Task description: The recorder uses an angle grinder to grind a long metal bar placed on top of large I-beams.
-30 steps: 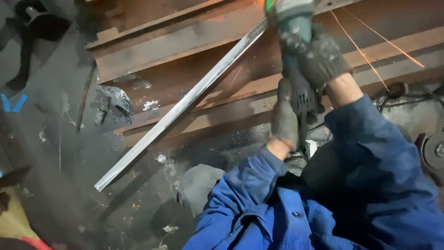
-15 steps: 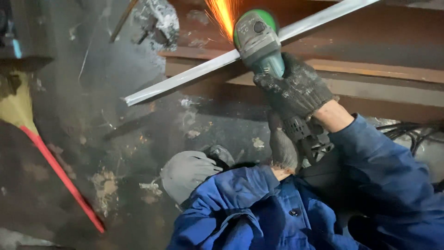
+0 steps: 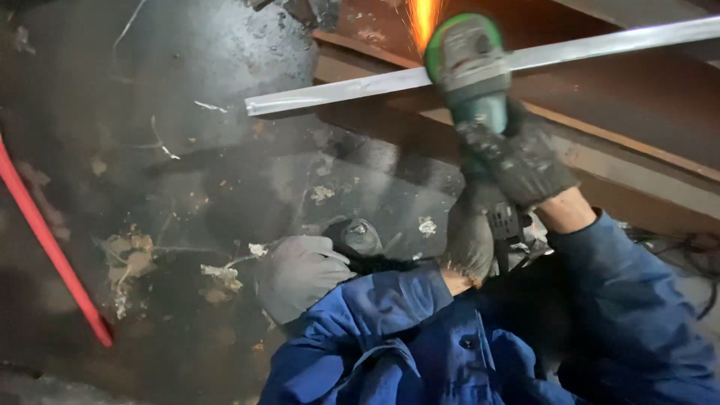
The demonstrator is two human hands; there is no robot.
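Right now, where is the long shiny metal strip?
In the head view, the metal strip runs across the top, from the middle to the right edge, lying on rusty steel beams, with the green angle grinder cutting across it and sparks above.

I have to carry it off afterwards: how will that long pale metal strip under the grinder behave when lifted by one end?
The long pale metal strip looks thin and narrow, so it would probably feel light and sag or whip a little. Its smooth surface may slip in gloves, and sparks suggest a hot cut.
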